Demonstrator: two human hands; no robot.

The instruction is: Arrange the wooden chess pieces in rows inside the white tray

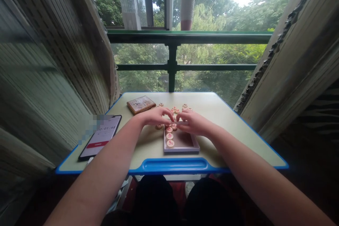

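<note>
An open shallow box [194, 149] lies on the small table, near its front edge. Round xiangqi pieces with red characters stand along its left side, among them one xiangqi piece [170, 143] at the near corner. My left hand [159, 116] reaches the box's far left corner, fingers bent and fingertips closed on xiangqi pieces there. From the other side my right hand [191, 122] comes over the box, thumb and fingers pinched at the same far row. The fingers partly hide the pieces they touch. Beyond the hands lie several loose xiangqi pieces [184, 106].
A brown flat box or lid [141, 104] with a picture sits at the table's back left. On the left, a phone [102, 137] shows a running timer. The table [233, 141] has a blue rim. Curtains [286, 56] hang on both sides, and a green railing [190, 37] stands behind.
</note>
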